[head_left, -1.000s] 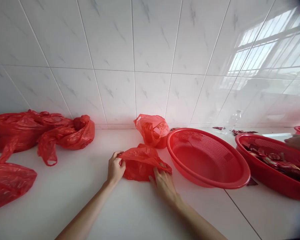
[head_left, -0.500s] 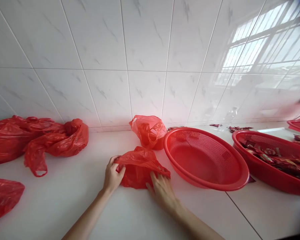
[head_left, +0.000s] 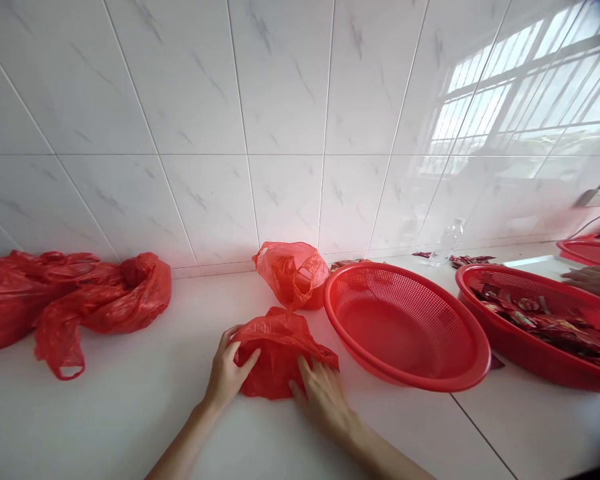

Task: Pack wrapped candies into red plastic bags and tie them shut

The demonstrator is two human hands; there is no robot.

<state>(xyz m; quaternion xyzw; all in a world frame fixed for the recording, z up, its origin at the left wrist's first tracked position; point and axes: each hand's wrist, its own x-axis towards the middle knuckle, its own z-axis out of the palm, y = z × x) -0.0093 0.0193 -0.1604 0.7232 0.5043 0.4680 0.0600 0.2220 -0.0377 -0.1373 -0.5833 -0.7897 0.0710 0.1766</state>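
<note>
Gripping a red bag (head_left: 275, 353) with both your hands, left (head_left: 226, 373) and right (head_left: 323, 397) | bag unopened on bench (head_left: 130, 413) | empty basket (head_left: 405, 327) beside it.

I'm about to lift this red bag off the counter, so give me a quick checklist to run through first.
1. Left hand grips the red bag at its left edge: ok.
2. Right hand has a hold on the bag: cannot tell; its fingers lie on the right side, but a pinch is not visible.
3. Bag apart from the second red bag behind it: ok, a gap shows.
4. Empty red basket close on the right, not touching the bag: ok.
5. What is in the bag: cannot tell, the plastic hides it.
6. Another person's hand at the filled basket, away from the bag: ok.
</note>
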